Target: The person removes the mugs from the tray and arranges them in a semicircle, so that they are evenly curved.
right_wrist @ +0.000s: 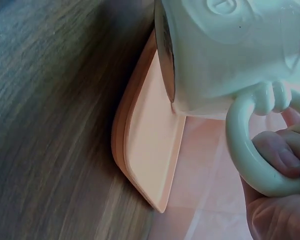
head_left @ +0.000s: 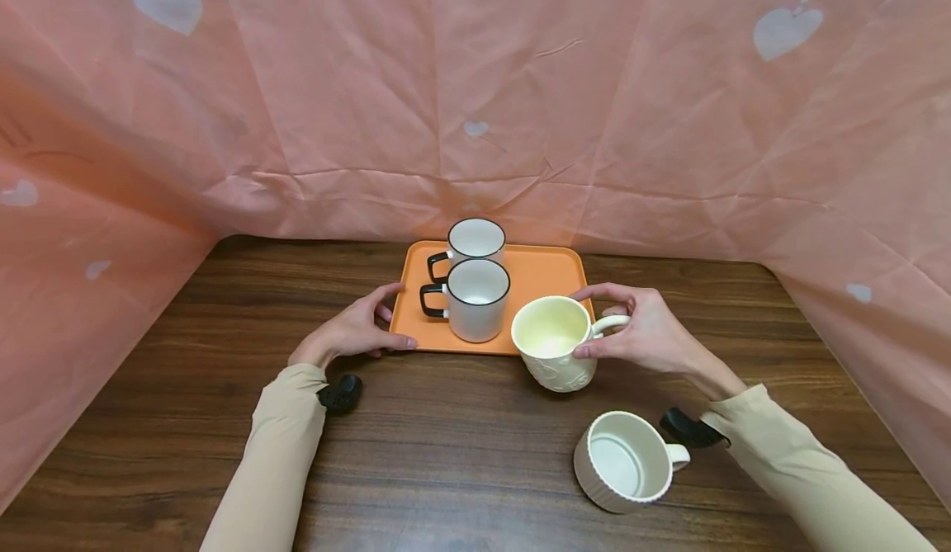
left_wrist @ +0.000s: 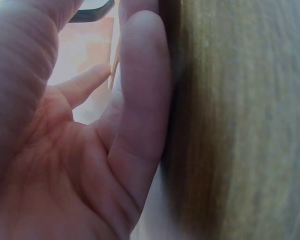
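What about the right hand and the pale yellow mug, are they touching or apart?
Touching. The right wrist view shows the right hand with its fingers curled round the handle of the pale yellow mug.

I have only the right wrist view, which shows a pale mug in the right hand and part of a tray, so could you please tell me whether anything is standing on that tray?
Observer: Yes, a front white mug and a rear white mug, each with a black handle, stand on the tray.
Operator: Thank you; may I ask whether anything is touching the edge of it?
Observer: Yes, the left hand touches it at its left end.
Operator: And does anything stand outside it, please?
Observer: Yes, a ribbed mug stands on the table, nearer the person than the held mug.
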### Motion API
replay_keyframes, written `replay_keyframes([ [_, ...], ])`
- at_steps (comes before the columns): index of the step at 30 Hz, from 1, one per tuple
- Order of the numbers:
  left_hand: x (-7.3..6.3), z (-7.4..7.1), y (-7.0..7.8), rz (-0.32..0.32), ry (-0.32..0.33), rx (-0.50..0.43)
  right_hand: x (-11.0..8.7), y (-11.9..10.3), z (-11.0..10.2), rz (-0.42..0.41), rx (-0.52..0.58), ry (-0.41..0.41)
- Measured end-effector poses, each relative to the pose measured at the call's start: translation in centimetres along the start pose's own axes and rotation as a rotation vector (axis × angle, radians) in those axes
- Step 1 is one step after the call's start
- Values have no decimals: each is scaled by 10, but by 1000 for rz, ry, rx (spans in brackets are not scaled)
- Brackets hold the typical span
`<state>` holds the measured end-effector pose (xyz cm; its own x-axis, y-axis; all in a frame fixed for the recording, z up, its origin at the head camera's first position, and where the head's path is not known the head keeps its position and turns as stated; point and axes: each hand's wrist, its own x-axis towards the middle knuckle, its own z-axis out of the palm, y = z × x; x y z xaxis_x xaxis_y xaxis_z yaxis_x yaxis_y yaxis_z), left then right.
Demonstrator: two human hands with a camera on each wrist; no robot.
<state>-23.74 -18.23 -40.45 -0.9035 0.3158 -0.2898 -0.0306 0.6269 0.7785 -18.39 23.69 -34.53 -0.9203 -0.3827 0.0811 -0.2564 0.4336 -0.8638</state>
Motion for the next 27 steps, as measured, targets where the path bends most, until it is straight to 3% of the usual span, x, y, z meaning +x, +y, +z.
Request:
replay_keyframes([
  [27, 0, 0, -1, -6, -1, 1, -11, 0, 4, -44, -18, -161],
])
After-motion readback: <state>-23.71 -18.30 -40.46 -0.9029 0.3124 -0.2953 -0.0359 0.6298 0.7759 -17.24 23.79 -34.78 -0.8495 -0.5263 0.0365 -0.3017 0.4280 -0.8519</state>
